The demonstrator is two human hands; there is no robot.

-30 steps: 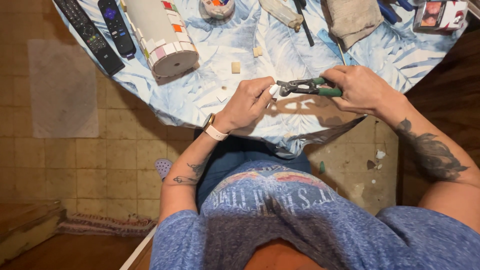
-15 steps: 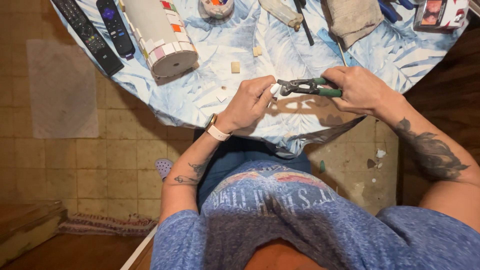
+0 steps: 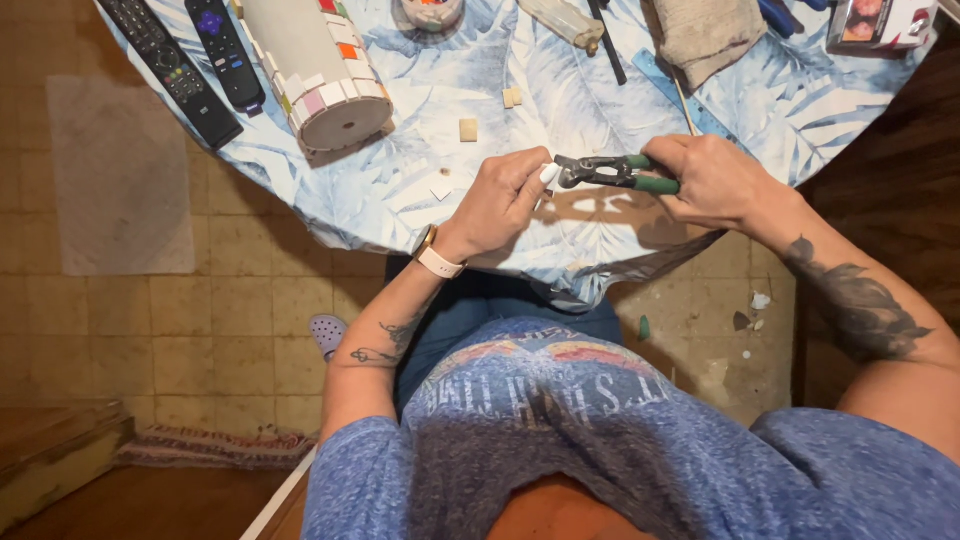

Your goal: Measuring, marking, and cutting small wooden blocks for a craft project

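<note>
We note the left hand (image 3: 500,200) pinching 1 small white tile piece (image 3: 549,173) at the nipper head, steadying it for the cut. Right hand (image 3: 715,180) is wrapped tight on the green-handled tile nippers (image 3: 612,172), just above the round table (image 3: 560,250) edge. 2 remotes (image 3: 190,60) and a tile-covered cylinder (image 3: 318,70) lie far left of the nippers.

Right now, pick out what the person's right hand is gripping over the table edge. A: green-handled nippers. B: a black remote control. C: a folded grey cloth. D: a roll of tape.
A: the right hand wraps the green handles of the nippers, whose dark jaws point at a small white tile piece pinched in the left hand; the remote controls lie untouched at the far left of the table.
</note>
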